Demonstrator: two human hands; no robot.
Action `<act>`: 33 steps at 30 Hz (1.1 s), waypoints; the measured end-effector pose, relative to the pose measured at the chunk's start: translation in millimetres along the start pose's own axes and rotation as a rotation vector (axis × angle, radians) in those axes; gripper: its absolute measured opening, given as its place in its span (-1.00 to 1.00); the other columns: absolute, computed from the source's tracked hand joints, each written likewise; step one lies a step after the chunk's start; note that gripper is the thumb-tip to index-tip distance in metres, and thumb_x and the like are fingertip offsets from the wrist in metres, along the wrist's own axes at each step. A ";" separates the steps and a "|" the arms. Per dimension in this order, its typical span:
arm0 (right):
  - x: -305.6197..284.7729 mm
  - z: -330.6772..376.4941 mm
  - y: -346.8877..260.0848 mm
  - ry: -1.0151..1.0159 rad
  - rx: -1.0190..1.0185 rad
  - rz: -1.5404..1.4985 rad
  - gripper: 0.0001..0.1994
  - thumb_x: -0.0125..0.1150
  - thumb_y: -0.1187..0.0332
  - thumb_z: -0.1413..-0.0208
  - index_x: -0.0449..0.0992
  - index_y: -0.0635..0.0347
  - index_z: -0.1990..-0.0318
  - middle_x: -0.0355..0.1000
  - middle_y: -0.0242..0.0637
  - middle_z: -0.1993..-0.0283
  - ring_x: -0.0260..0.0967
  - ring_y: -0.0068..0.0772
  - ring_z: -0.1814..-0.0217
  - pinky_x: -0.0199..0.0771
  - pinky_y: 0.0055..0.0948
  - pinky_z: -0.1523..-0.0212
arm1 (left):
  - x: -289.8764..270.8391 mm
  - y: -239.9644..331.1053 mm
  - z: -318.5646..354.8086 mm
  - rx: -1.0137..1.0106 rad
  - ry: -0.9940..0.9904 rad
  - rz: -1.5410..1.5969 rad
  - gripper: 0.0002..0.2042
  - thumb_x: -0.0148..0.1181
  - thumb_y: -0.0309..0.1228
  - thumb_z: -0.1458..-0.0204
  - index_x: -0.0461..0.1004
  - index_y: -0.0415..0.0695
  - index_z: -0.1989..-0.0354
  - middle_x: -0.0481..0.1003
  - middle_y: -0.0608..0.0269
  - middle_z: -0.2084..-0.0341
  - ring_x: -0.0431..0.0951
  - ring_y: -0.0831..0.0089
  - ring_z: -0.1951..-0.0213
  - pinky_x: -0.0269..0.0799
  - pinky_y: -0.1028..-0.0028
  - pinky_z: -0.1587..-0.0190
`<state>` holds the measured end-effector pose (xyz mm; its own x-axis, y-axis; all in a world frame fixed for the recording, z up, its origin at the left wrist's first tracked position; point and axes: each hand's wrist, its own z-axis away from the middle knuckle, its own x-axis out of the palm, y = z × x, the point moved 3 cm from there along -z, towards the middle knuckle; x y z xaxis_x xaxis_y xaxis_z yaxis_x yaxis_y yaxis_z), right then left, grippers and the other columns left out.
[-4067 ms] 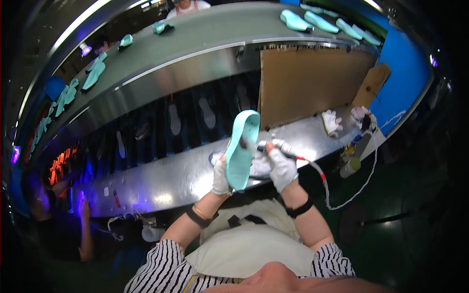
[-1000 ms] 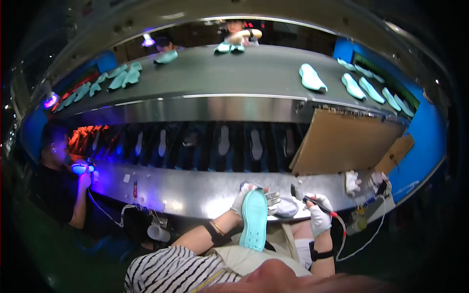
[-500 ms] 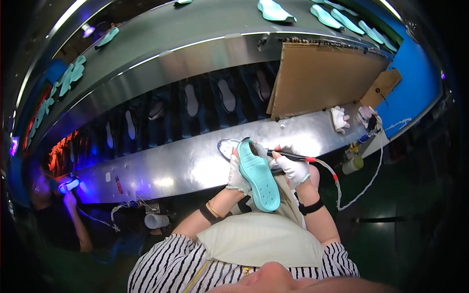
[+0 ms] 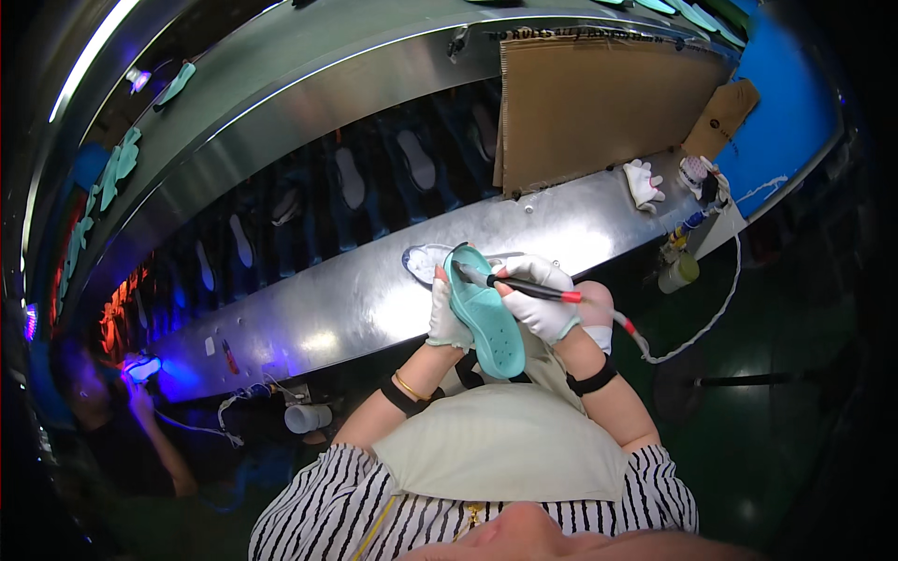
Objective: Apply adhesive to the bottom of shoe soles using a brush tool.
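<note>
Upright in my gloved left hand (image 4: 447, 316) is a turquoise shoe sole (image 4: 491, 327), gripped along its left edge. Small holes dot its lower part. In my gloved right hand (image 4: 543, 304) I hold a hose-fed brush (image 4: 528, 289) with a black handle and a red band. Its grey head lies over the upper part of the sole; the very tip is hard to make out. Just behind the sole, a dark-edged shoe piece with a white inside (image 4: 424, 265) rests on the metal bench (image 4: 365, 313), partly hidden.
Brown cardboard (image 4: 608, 112) stands at the bench's back. White gloves (image 4: 643, 185) lie at the right. A white hose (image 4: 697, 341) loops down from the brush. Behind, a rack holds several shoe parts (image 4: 351, 178) below a conveyor (image 4: 374, 37). A co-worker (image 4: 122, 402) holds a glowing lamp at left.
The sole has turned to show more of its inner face and moved slightly up and left. The brush has swung over the sole's upper part. The whole view has shifted a little.
</note>
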<state>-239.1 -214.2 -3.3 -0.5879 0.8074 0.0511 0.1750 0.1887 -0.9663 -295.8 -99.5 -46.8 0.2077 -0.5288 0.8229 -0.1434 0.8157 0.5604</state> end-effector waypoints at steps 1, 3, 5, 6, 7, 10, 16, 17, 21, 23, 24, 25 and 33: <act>0.0 0.3 -3.0 -0.014 -0.098 0.123 -0.85 0.24 0.55 0.11 0.46 0.20 0.33 0.45 -0.33 0.34 0.40 -0.51 0.30 0.39 -0.55 0.20 | 0.3 0.3 0.2 -0.008 0.001 -0.004 -0.29 -0.13 0.23 -0.01 0.16 -0.06 -0.18 0.29 0.19 -0.04 0.31 0.30 -0.06 0.20 0.30 -0.15; 5.0 2.9 -21.0 -0.106 -0.324 0.413 -0.84 0.27 0.51 0.17 0.49 0.19 0.35 0.43 -0.27 0.37 0.40 -0.32 0.34 0.38 -0.50 0.25 | -2.8 2.2 1.6 -0.009 0.015 -0.058 -0.32 -0.26 0.23 -0.06 0.13 -0.04 -0.20 0.37 0.10 0.04 0.39 0.32 0.04 0.27 0.33 -0.09; 11.2 8.0 -26.6 -0.180 -0.294 0.324 -0.84 0.25 0.54 0.16 0.48 0.20 0.35 0.43 -0.26 0.37 0.40 -0.37 0.34 0.39 -0.52 0.25 | -11.3 1.4 -1.7 -0.057 -0.030 -0.004 -0.28 -0.24 0.26 -0.02 0.12 -0.04 -0.21 0.37 0.04 0.05 0.41 0.22 0.05 0.29 0.27 -0.08; 9.1 9.0 -20.0 -0.186 -0.239 0.260 -0.86 0.26 0.54 0.14 0.49 0.20 0.36 0.43 -0.29 0.37 0.40 -0.43 0.35 0.39 -0.53 0.26 | -11.9 4.1 -2.0 -0.116 -0.006 0.076 -0.27 -0.23 0.27 -0.01 0.12 -0.04 -0.21 0.37 0.02 0.05 0.41 0.17 0.04 0.29 0.23 -0.08; 6.7 9.9 -15.3 -0.193 -0.184 0.195 -0.88 0.27 0.53 0.12 0.49 0.21 0.37 0.43 -0.31 0.37 0.40 -0.49 0.36 0.40 -0.55 0.26 | -13.1 5.8 -1.6 -0.174 0.018 0.157 -0.26 -0.22 0.28 0.00 0.11 -0.04 -0.21 0.37 -0.01 0.05 0.41 0.11 0.04 0.29 0.20 -0.07; 3.5 16.8 -10.7 -0.166 -0.194 0.232 -0.86 0.26 0.54 0.14 0.49 0.20 0.36 0.44 -0.29 0.39 0.42 -0.44 0.37 0.41 -0.53 0.28 | -26.4 8.6 -5.5 -0.230 0.004 0.158 -0.23 -0.22 0.31 0.04 0.17 -0.08 -0.17 0.34 -0.09 0.01 0.37 0.04 -0.02 0.28 0.11 -0.08; -4.4 35.8 8.7 -0.158 0.067 0.052 -0.90 0.24 0.50 0.05 0.51 0.23 0.33 0.44 -0.33 0.32 0.39 -0.56 0.27 0.37 -0.56 0.21 | -26.6 3.5 1.6 -0.393 0.008 0.250 -0.03 -0.35 0.48 0.19 0.07 -0.12 -0.23 0.21 -0.10 -0.13 0.28 0.03 -0.11 0.17 0.11 -0.18; -10.3 37.9 9.0 -0.127 0.097 0.087 -0.91 0.24 0.51 0.06 0.52 0.24 0.34 0.45 -0.33 0.31 0.38 -0.57 0.24 0.36 -0.57 0.17 | -29.2 -1.9 12.1 -0.399 0.012 0.251 -0.03 -0.35 0.48 0.19 0.07 -0.12 -0.23 0.21 -0.10 -0.13 0.28 0.03 -0.11 0.17 0.11 -0.18; -17.6 47.3 19.7 -0.079 0.030 0.151 -0.92 0.24 0.52 0.06 0.51 0.25 0.36 0.46 -0.33 0.29 0.37 -0.61 0.22 0.37 -0.56 0.17 | -31.7 -23.6 40.5 -0.459 -0.202 -0.079 -0.04 -0.29 0.47 0.22 0.09 -0.10 -0.21 0.26 0.06 -0.08 0.32 0.19 -0.08 0.26 0.19 -0.13; -13.9 53.4 18.3 -0.083 -0.039 0.224 -0.92 0.24 0.53 0.06 0.50 0.26 0.36 0.47 -0.33 0.28 0.36 -0.63 0.22 0.37 -0.57 0.17 | -41.1 -28.2 42.9 -0.384 -0.030 -0.198 -0.11 -0.26 0.39 0.13 0.09 -0.12 -0.20 0.30 0.14 -0.05 0.35 0.30 -0.06 0.28 0.29 -0.12; -11.0 53.4 21.1 -0.069 0.060 0.069 -0.91 0.23 0.54 0.04 0.49 0.27 0.35 0.47 -0.33 0.28 0.36 -0.63 0.22 0.37 -0.58 0.17 | -43.2 -27.9 36.4 -0.349 0.015 -0.168 -0.11 -0.21 0.41 0.18 0.16 -0.12 -0.15 0.35 0.16 0.03 0.39 0.32 -0.01 0.34 0.32 -0.06; -9.1 54.0 23.2 -0.056 0.158 -0.087 -0.91 0.21 0.54 0.03 0.48 0.28 0.33 0.47 -0.34 0.28 0.36 -0.63 0.22 0.37 -0.59 0.17 | -42.8 -27.1 30.2 -0.353 0.015 -0.168 -0.11 -0.21 0.41 0.18 0.16 -0.12 -0.15 0.35 0.16 0.03 0.39 0.32 -0.01 0.34 0.32 -0.06; -3.9 33.3 1.1 -0.089 -0.206 0.146 -0.89 0.26 0.59 0.08 0.47 0.28 0.37 0.46 -0.33 0.31 0.39 -0.59 0.27 0.39 -0.58 0.20 | -16.6 -10.6 -7.4 -0.103 -0.012 0.165 -0.05 -0.04 0.44 0.36 0.29 -0.22 -0.01 0.43 0.09 0.14 0.45 0.24 0.11 0.38 0.28 -0.01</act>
<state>-262.9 -235.8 -13.0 -0.6101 0.7837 -0.1166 0.4152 0.1908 -0.8895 -290.6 -97.6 -67.0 0.1775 -0.3884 0.9043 -0.0747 0.9109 0.4059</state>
